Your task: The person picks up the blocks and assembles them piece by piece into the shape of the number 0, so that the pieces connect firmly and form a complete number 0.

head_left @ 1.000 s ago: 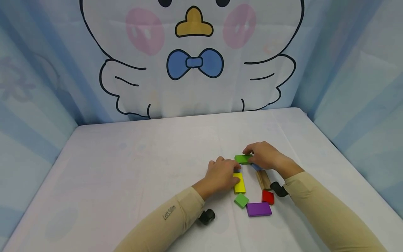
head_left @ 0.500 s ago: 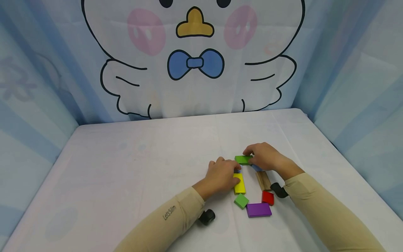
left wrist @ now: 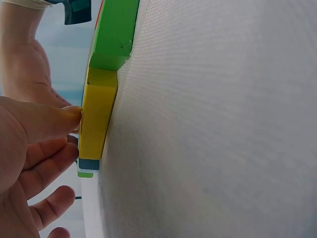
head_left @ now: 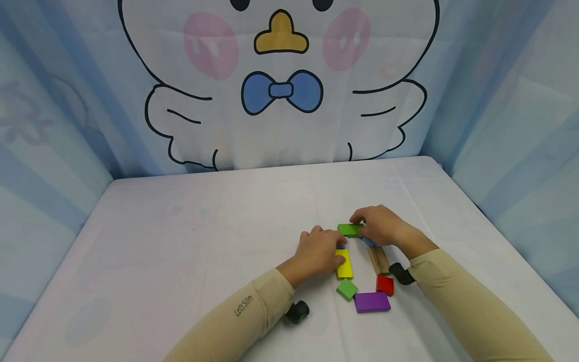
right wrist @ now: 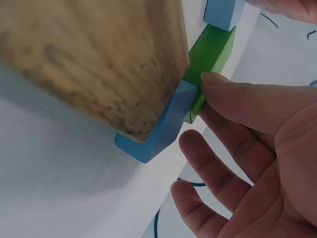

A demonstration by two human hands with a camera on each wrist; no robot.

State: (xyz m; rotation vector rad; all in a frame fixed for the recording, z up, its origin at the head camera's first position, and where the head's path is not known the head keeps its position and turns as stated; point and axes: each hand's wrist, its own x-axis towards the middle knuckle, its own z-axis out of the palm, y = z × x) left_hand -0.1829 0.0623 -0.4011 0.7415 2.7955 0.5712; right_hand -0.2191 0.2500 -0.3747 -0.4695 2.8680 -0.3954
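On the white table, coloured blocks lie in a rough ring. My right hand (head_left: 382, 223) pinches the long green block (head_left: 349, 230) at the far end, with thumb and index finger at its right part. Below that hand lie a blue block (right wrist: 163, 129) and a wooden block (head_left: 378, 259). My left hand (head_left: 318, 251) has its thumb on the yellow block (head_left: 344, 265) and its index finger bent over by another blue block (head_left: 342, 245), mostly hidden. In the left wrist view the thumb tip touches the yellow block (left wrist: 98, 114); its remaining fingers are loosely bent.
Nearer the person lie a small green block (head_left: 347, 289), a purple block (head_left: 372, 302) and a red block (head_left: 385, 285). Black wrist cameras (head_left: 297, 312) sit under both sleeves. A printed curtain (head_left: 280, 130) stands behind the table (head_left: 203, 241), with side curtains left and right.
The whole scene shifts very slightly in the head view. Both hands and all blocks keep their places relative to one another.
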